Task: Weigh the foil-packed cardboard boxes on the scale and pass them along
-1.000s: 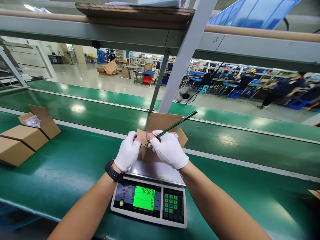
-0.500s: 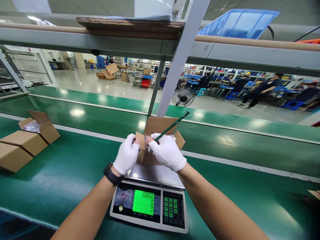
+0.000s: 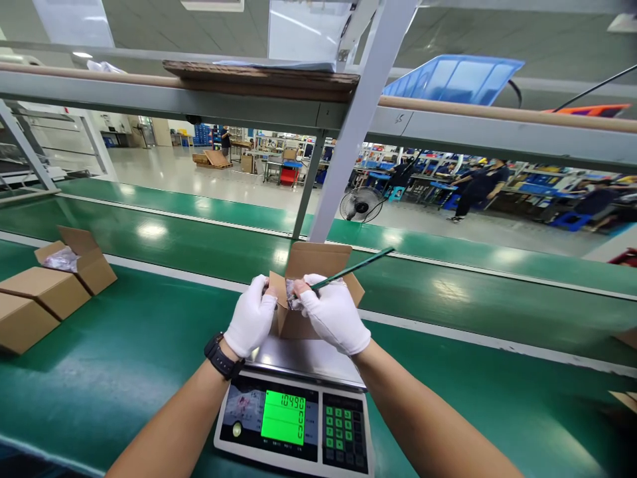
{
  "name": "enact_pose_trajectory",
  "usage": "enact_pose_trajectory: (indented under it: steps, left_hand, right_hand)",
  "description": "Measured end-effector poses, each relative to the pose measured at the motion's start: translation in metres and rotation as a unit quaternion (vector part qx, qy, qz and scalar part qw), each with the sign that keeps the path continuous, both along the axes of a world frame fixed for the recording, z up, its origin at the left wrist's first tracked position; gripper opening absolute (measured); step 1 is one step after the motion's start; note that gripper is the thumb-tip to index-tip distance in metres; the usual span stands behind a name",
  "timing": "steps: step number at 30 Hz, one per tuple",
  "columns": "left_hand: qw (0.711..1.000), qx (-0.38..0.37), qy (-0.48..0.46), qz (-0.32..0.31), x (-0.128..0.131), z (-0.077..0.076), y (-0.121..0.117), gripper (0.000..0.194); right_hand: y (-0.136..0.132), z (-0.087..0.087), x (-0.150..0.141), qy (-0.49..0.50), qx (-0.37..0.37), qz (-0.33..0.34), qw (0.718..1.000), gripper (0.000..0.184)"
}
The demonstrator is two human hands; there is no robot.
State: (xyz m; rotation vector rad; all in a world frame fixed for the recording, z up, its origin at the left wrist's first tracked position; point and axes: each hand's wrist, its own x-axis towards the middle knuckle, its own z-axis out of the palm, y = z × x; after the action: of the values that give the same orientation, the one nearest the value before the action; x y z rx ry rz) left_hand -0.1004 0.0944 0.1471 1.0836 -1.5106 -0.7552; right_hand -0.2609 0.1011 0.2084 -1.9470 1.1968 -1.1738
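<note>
An open cardboard box [image 3: 304, 326] stands on the metal pan [image 3: 298, 358] of a weighing scale, with clear plastic-wrapped contents partly showing inside. My left hand [image 3: 251, 315], in a white glove with bare fingertips, pinches the box's left side flap [image 3: 279, 288]. Inside the opening, beside that flap, my right hand [image 3: 336, 312] is closed round a long dark green pencil [image 3: 365, 265]. The pencil's far end points up to the right; its tip is hidden by my fingers. Below, the scale's green display [image 3: 283, 417] is lit and seems to read 1.0490.
Several cardboard boxes [image 3: 47, 289] stand at the left on the green work surface [image 3: 144, 358]; one is open with plastic bags inside. A white post [image 3: 343, 146] rises behind the scale. Overhead, a shelf beam carries a blue bin [image 3: 452, 79]. A fan [image 3: 361, 204] and co-workers are beyond.
The pencil has tipped lower, towards the right. The scale's reading has changed from about 10800 to 1.0490. The view has tilted up slightly; both hands keep their places at the box.
</note>
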Motion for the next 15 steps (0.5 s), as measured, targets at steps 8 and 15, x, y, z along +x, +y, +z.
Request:
enact_pose_trajectory:
  steps: [8, 15]
  left_hand:
    - [0.982, 0.083, 0.150, -0.078, 0.000, 0.006, -0.013, 0.049]
    - [0.981, 0.100, 0.103, -0.132, -0.034, 0.017, -0.033, 0.057]
  right_hand:
    - [-0.012, -0.027, -0.082, -0.311, -0.069, -0.252, 0.914, 0.039]
    - [-0.041, -0.034, -0.080, -0.129, 0.114, 0.046, 0.984, 0.034]
